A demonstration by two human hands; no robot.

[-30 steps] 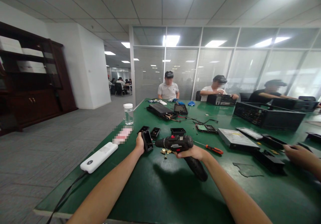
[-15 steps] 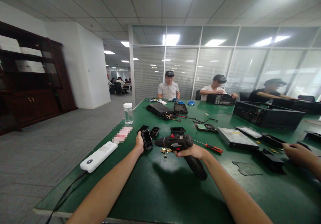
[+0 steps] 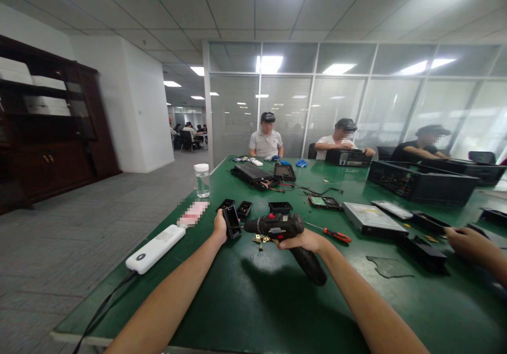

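My left hand point(image 3: 221, 227) is closed on a small black plastic housing point(image 3: 232, 222), tilted so its hollow side shows. My right hand point(image 3: 303, 240) grips a black cordless drill point(image 3: 281, 226) with red details. The drill's chuck points left at the housing; whether a bit touches it I cannot tell. Several small brass-coloured metal pieces point(image 3: 261, 239) lie on the table just under the drill. Behind the housing and drill sit more black plastic housings, one point(image 3: 244, 210) near my left hand and another point(image 3: 280, 207) behind the drill.
On the green table point(image 3: 237, 311) are an orange-handled screwdriver point(image 3: 336, 235), a silver disc drive point(image 3: 374, 220), a white power strip point(image 3: 156, 248) and a water bottle point(image 3: 202, 180). A co-worker's hand point(image 3: 469, 243) is at the right. Other people sit across, two with computer cases.
Both my hands, the housing and the drill stay in nearly the same place. The view has shifted very slightly.
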